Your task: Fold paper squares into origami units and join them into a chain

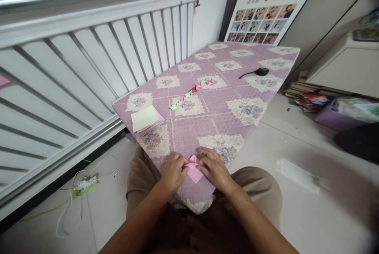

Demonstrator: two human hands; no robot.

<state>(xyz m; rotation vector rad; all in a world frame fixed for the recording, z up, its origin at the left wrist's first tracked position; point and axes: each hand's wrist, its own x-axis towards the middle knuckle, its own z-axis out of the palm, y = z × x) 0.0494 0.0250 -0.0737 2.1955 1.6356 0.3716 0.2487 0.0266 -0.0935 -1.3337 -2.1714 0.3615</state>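
- The left hand (172, 172) rests on the near edge of the counter (237, 88), fingers curled down and pinching the left side of a pink paper (194, 170).
- The right hand (215, 168) lies flat beside it, fingers spread and pressing on the right part of the same pink paper, so the sheet sits between the two hands.
- The pink paper is partly folded, one corner pointing toward the person, and it lies on the quilted purple cover at the near corner of the counter, just above the person's lap.
- A stack of square paper (145, 119), pale yellow on top with pink sheets under it, sits near the left edge of the counter, well apart from the hands.
- A row of small folded pieces (192, 92), green and pink, runs in a slanted line across the middle of the counter.
- A black object with a cord (257, 72) lies near the far right edge.
- A white slatted rail (89, 60) stands along the left side of the counter.
- A board of photos (263, 21) leans against the far wall.
- A pile of books (304, 98) lies on the floor to the right, and a white cable (74, 191) on the floor to the left.
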